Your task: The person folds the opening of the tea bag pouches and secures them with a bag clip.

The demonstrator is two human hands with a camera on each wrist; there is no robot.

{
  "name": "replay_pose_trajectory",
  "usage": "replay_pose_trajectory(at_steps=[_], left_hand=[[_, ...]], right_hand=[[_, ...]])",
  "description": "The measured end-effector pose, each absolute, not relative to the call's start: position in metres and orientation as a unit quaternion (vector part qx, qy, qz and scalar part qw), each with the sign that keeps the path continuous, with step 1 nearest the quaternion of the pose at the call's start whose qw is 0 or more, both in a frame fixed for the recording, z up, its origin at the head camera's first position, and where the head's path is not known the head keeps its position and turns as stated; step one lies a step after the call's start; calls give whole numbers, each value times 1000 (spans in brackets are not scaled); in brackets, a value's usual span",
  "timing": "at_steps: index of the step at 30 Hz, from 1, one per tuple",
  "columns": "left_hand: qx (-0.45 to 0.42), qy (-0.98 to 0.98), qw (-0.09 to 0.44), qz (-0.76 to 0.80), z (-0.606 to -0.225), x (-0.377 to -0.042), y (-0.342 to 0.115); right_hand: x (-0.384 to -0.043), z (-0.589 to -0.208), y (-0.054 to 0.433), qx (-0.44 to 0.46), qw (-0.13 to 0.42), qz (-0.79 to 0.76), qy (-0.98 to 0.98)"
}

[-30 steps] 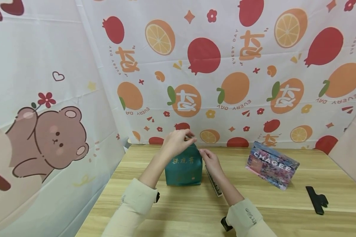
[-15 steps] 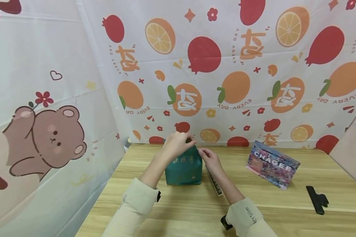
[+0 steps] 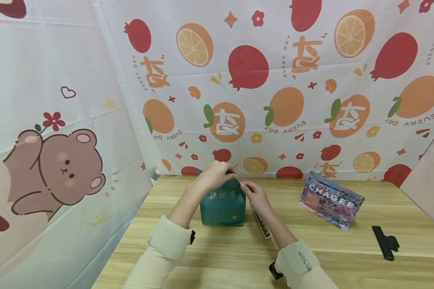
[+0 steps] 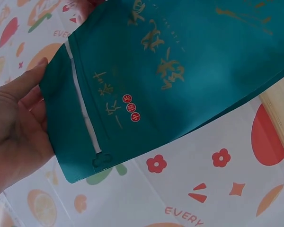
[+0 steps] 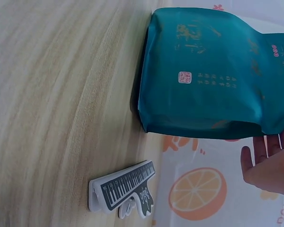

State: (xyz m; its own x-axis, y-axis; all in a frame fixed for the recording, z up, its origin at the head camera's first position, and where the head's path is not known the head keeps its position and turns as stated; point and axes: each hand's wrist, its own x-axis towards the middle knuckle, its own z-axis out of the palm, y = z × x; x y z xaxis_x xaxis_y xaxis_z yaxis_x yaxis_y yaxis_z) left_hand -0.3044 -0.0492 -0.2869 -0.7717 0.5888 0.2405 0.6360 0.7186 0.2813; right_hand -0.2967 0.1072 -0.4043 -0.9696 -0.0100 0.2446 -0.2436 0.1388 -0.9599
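Teal film with gold lettering covers the bag (image 3: 222,214), which stands upright on the desk (image 3: 220,261) toward its far edge, base down, its lettered front facing the wearer. Its long axis runs straight up from the desk, and it flattens toward the top, where the left wrist view shows a pale strip (image 4: 83,101) crossing just below the upper edge.

Both arms reach forward and inward from rolled sleeves (image 3: 171,237). The left hand (image 3: 214,176) arches over the upper left of the bag, back of the hand uppermost, wrist bent; the right hand (image 3: 256,196) comes in lower from the right, fingers bent.

The left grip is closed on the bag's top, thumb near the edge and fingers passing behind. The right grip is pinched together on the upper right edge, its other fingers slightly spread.

A keyboard-print clip (image 3: 261,224) lies beside the bag, under the right forearm. Farther right, well apart, are a CHAGEE pouch (image 3: 330,202) leaning askew and a black clip (image 3: 384,243).
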Motion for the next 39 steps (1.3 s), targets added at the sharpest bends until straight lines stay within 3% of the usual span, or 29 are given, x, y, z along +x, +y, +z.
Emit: replay_pose_trajectory(at_steps=[12, 20, 33, 39], left_hand=[[-352, -917, 70, -176, -287, -304, -51], [-345, -918, 112, -160, -293, -308, -50], [-322, -931, 154, -76, -300, -304, -42], [-317, -934, 162, -31, -304, -304, -38]], right_hand=[[-298, -404, 101, 74, 143, 653, -740], [-300, -406, 93, 66, 175, 651, -736], [-294, -401, 87, 43, 158, 663, -731], [-304, -408, 93, 23, 119, 668, -734]])
